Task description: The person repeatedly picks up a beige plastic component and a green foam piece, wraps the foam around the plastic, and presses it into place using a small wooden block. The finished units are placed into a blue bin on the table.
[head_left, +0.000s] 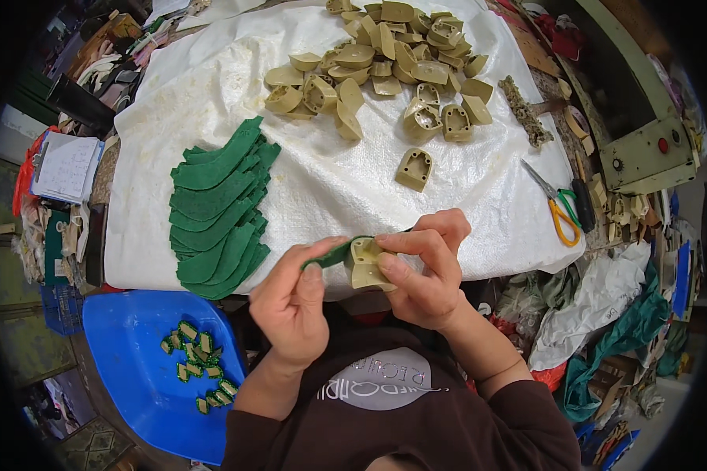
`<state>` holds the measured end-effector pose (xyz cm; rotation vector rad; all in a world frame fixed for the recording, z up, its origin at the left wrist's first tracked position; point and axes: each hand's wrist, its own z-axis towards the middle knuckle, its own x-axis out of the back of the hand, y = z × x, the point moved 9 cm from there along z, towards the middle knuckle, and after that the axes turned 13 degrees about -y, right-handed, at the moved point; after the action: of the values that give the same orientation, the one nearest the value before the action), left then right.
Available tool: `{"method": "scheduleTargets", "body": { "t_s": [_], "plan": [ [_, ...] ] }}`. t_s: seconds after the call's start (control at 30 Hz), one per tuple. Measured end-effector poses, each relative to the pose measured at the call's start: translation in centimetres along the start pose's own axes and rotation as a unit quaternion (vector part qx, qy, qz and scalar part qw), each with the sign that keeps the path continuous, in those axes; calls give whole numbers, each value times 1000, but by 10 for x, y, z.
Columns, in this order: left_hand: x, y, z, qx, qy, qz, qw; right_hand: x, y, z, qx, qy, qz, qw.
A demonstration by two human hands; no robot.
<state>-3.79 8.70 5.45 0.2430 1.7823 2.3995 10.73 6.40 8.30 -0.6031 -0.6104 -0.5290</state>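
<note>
At the table's near edge, my right hand (432, 271) grips a tan plastic shoe heel (365, 275), its hollow side showing. My left hand (294, 302) pinches one end of a green suede-like strip (327, 256), which runs along the heel's far edge; the fingers of my right hand press near it. To the left lies a fanned stack of green cut pieces (220, 212). A lone tan heel (413, 169) rests beyond my hands, and a large pile of tan heels (385, 67) sits farther back.
White woven sheeting (306, 180) covers the table. Scissors (562, 216) with orange and green handles lie at the right. A blue basin (126, 369) at lower left holds several green-edged tan pieces (204, 345). A clipboard (67, 166) is far left; a green metal machine (652, 153) stands right.
</note>
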Motion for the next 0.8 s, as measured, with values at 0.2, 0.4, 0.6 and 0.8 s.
{"method": "scheduleTargets", "body": {
  "t_s": [0.2,0.4,0.6,0.8],
  "plan": [
    [-3,-2,-3,-21,-23,102,994,-7,-4,9,-58,-147,-68,985],
    [-26,17,-6,-112,-41,264,957,-12,2,5,-76,-178,-61,979],
    [-26,11,-5,-111,-44,230,966,-12,17,0,-62,-128,52,988],
    [-21,14,0,-204,-83,177,959,-15,22,-8,-49,-118,256,958]
  ]
}}
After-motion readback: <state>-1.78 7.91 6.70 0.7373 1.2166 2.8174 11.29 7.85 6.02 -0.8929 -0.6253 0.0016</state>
